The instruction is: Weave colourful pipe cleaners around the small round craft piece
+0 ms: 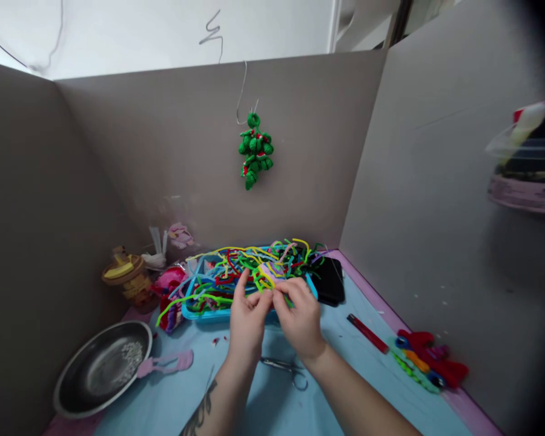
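My left hand (249,318) and my right hand (300,315) meet fingertip to fingertip in front of a light blue tray (209,316). Both pinch the lower end of a bent yellow pipe cleaner (266,275). Something pale lilac sits beside its upper part; whether the two are joined I cannot tell. My left thumb and index finger are partly apart, and the right fingers curl inward. Behind the hands, many coloured pipe cleaners (229,266) fill the tray in a tangle. Below them, scissors (284,364) lie on the blue table cover (272,406).
Left: a metal bowl (104,369) with small white bits, a pink strip (166,363), a brown-yellow cup (134,287). Right: a black flat case (329,281), a red stick (367,333), colourful fuzzy figures (429,357). A green tree ornament (255,151) hangs from the grey partition (186,139).
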`<control>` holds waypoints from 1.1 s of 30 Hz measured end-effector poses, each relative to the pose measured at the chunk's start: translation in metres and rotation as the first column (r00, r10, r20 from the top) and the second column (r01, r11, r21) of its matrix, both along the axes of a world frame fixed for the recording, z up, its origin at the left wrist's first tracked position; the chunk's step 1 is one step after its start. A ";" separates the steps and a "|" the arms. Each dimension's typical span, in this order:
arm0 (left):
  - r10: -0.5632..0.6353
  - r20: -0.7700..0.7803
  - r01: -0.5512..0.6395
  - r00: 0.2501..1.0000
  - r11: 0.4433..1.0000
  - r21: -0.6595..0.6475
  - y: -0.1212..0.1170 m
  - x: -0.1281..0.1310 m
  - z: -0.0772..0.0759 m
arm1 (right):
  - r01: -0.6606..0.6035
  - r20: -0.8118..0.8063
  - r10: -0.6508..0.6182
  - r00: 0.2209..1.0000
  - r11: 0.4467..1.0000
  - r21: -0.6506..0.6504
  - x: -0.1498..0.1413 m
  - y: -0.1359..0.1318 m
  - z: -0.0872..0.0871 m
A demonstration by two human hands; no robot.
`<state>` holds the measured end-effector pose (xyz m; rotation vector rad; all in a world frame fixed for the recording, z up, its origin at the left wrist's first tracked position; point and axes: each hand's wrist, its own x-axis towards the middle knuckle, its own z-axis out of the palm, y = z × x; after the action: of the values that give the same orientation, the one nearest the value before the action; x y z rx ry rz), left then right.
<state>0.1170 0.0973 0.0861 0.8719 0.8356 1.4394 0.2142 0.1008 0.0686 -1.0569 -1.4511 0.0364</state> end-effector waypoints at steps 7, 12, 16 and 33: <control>0.095 -0.053 -0.093 0.994 0.995 0.043 0.000 -0.001 0.002 | -0.057 -0.019 0.056 0.998 0.997 -0.045 0.000 0.001 0.001; 0.137 -0.172 -0.121 0.976 0.987 0.103 0.005 -0.010 0.004 | -0.229 -0.031 0.228 0.973 0.970 -0.084 0.012 0.004 0.011; 0.127 -0.328 -0.063 0.936 0.978 0.201 0.003 -0.012 0.004 | -0.206 0.116 0.212 0.970 0.976 -0.064 0.025 0.000 0.026; 0.099 -0.261 -0.051 0.960 0.982 0.185 -0.003 -0.003 -0.001 | -0.112 -0.072 0.109 0.991 0.993 -0.039 0.018 -0.003 0.025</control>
<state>0.1145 0.0940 0.0851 1.2018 0.9616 1.4976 0.2320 0.0978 0.0935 -0.9997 -1.4499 0.1825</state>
